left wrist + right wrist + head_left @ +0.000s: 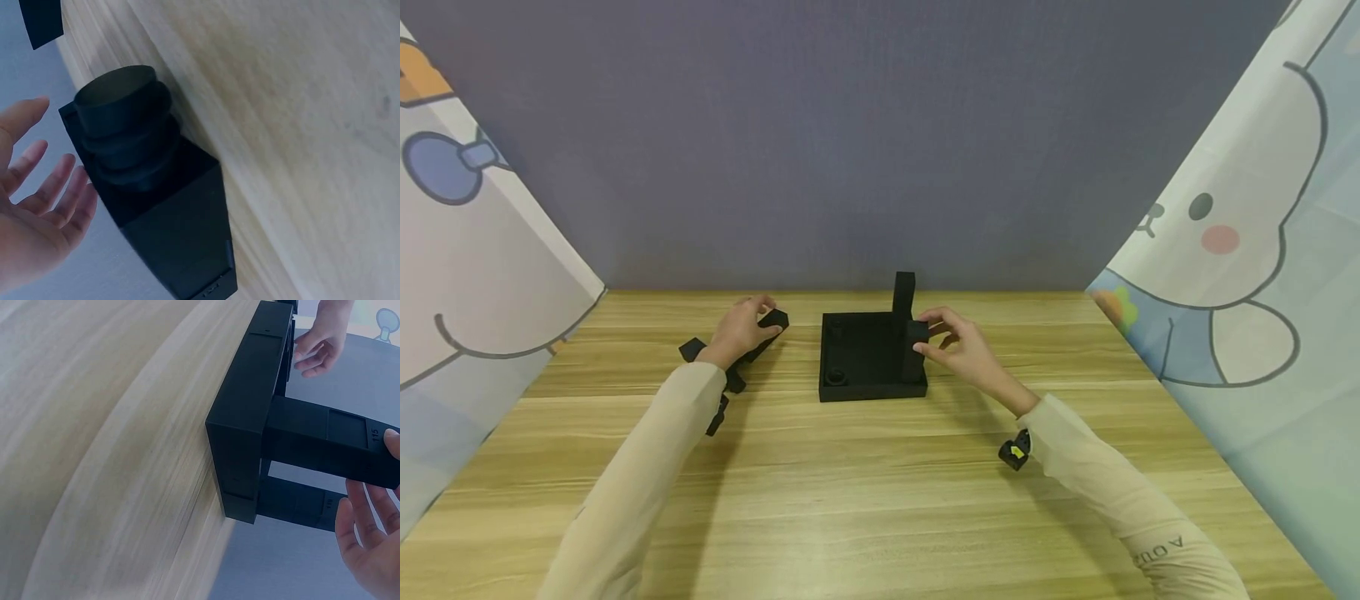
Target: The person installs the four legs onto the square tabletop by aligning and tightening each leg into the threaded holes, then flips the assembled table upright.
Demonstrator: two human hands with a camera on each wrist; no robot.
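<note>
A shallow square black tray (pixel 867 390) with ring-shaped sockets in its corners lies on the table. My right hand (pixel 958 350) pinches the upper end of a black post (pixel 350 440), marked 115, standing at the tray's near right corner. Behind it, another black post (pixel 904 292) stands at the far right corner. To the tray's left, my left hand (pixel 737 333) is beside a loose black post (pixel 181 244) with a thick threaded stud (pixel 125 125). Its fingers (pixel 56 194) are spread and loosely bent; whether they touch the post cannot be told.
More black pieces (pixel 692 348) lie around the left wrist, partly hidden by the hand and sleeve. A grey panel (pixel 850 150) rises behind the wooden table (pixel 865 492). Printed cartoon sheets (pixel 1232 250) line both sides.
</note>
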